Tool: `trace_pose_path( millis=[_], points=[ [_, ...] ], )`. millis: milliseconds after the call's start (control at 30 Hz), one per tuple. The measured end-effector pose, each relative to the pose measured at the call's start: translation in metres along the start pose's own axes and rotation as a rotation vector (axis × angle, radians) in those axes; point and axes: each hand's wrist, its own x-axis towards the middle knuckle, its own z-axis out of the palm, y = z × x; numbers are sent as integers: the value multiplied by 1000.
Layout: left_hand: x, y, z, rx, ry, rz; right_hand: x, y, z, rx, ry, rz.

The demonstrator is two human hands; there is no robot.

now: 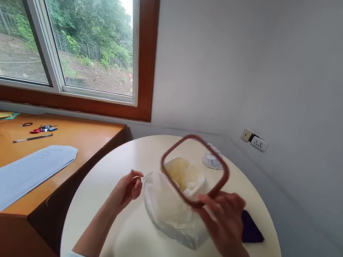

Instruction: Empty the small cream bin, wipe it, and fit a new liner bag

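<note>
A brown rectangular ring with rounded corners, like a bin rim (225, 176), is tilted in the air above a bin. My right hand (224, 218) grips its lower right corner between thumb and fingers. Below the ring, a white plastic bag (171, 214) lines the bin and drapes loosely over its outside, hiding most of the walls. The pale yellowish inside (181, 170) shows through the ring. My left hand (128, 188) hovers just left of the bag's edge, its fingers loosely bent and apart, with nothing visible in them.
The bin stands on a round cream table (99, 203). Behind it sits a small knotted clear bag (212, 160); a dark purple folded cloth (251, 228) lies at right. The wooden desk (71, 130) on the left holds papers (22, 175), a pen (32, 138) and keys (44, 128).
</note>
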Motion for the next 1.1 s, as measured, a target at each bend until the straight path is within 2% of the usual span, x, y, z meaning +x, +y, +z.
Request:
trace_pose_path(
  millis=[100,200,300,400,600,733,833,967,1100],
  points=[
    [9,-12,-2,366,246,-23,-12,48,-4,-200,39,231],
    [16,-29,-4,543,330,-7,-39,94,3,-331,-124,464],
    [19,-40,-2,736,332,-17,-69,123,15,-388,-343,616],
    [20,-47,3,897,291,-56,-89,135,25,-409,-524,696],
    [19,-52,9,1074,203,-106,-102,138,29,-391,-701,804],
    [20,-55,8,1068,205,-106,-106,138,27,-387,-706,807],
    [20,-54,8,979,241,-101,-104,133,29,-384,-606,768],
    [21,-50,11,716,279,-69,-98,120,38,-269,-495,645],
    [24,-46,16,351,254,-82,-99,106,52,-143,-604,695]
  ],
)
